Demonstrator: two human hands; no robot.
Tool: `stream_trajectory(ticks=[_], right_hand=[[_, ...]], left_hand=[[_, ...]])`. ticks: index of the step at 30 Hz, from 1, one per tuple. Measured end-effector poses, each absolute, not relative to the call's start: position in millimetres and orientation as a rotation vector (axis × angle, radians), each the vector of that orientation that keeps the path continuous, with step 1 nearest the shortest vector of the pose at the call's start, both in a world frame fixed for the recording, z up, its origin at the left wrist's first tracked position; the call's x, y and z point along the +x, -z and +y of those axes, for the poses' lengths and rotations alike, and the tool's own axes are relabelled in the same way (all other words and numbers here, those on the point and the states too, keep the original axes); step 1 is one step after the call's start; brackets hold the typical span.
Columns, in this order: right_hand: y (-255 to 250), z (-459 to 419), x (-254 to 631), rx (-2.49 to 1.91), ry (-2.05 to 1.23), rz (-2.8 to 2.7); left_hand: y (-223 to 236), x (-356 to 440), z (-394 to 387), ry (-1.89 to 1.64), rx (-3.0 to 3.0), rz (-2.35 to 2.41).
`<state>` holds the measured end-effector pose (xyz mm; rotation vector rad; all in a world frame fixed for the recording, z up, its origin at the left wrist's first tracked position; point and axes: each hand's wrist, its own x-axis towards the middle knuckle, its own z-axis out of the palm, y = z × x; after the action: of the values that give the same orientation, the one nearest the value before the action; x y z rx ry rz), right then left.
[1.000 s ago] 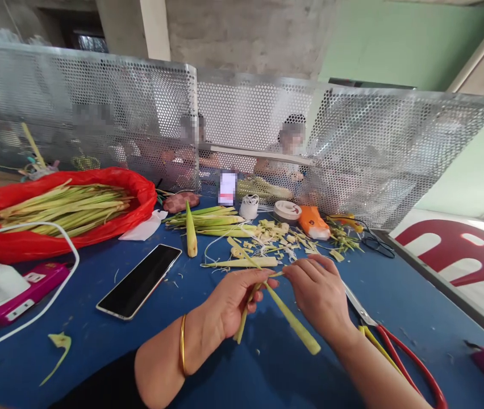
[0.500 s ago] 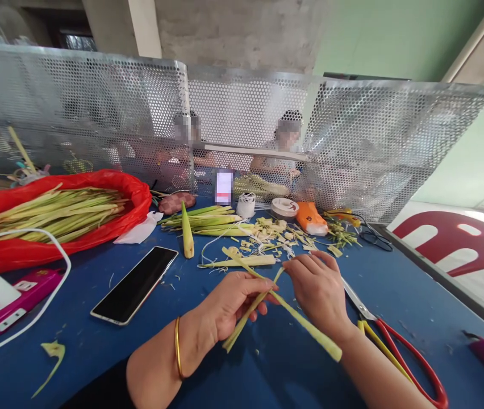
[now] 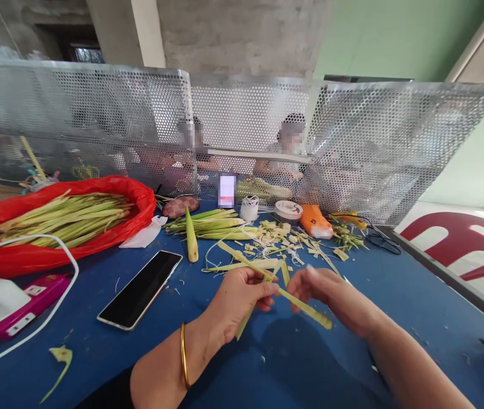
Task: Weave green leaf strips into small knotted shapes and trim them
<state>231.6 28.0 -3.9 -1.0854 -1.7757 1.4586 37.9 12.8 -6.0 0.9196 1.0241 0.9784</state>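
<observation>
My left hand (image 3: 248, 295) is closed, pinching crossed pale-green leaf strips between thumb and fingers. One long strip (image 3: 233, 253) slants up and left beyond the grip; another end (image 3: 318, 317) points down and right. A short folded strip (image 3: 285, 272) sticks up between my hands. Just to the right, my right hand (image 3: 327, 295) has loosely curled fingers, with the thumb raised apart. Its fingertips are beside the strip, and no strip shows gripped in them. Behind the hands lie a pale leaf piece (image 3: 246, 265) and an upright-looking green-tipped shoot (image 3: 191, 236).
A red bag (image 3: 140, 196) of leaf strips stands left, near a black phone (image 3: 140, 289) and purple power strip (image 3: 24, 301). Leaf scraps (image 3: 276, 233), string spool (image 3: 249, 209), tape roll (image 3: 288, 211) and orange packet (image 3: 315, 220) lie before a perforated metal screen (image 3: 250, 108). People sit behind it.
My right hand has let go of the thin strip end and turned, thumb up. The folded strip now stands between my hands. The scissors' handles are now out of sight around my right forearm.
</observation>
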Motion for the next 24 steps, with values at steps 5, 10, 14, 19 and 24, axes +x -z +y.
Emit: stream_trajectory(ticks=[5, 10, 14, 19, 24], right_hand=[[1.6, 17.9, 222.0, -1.223, -1.363, -1.900], [7.2, 20.0, 218.7, -1.316, -0.867, -2.165], [11.5, 11.6, 208.3, -1.222, 0.079, -2.115], [25.9, -2.4, 188.2, -1.159, -0.078, -2.023], [40.5, 1.6, 176.5, -1.150, -0.813, -1.799]], left_hand=[[15.5, 39.3, 16.2, -1.047, 1.014, 1.040], [21.5, 40.8, 20.9, -1.093, 0.909, 1.125], [16.9, 38.7, 23.5, -1.125, 0.742, 1.001], [10.7, 41.7, 17.2, -1.212, 0.740, 0.819], [14.2, 49.1, 9.5, -1.161, 0.827, 0.798]])
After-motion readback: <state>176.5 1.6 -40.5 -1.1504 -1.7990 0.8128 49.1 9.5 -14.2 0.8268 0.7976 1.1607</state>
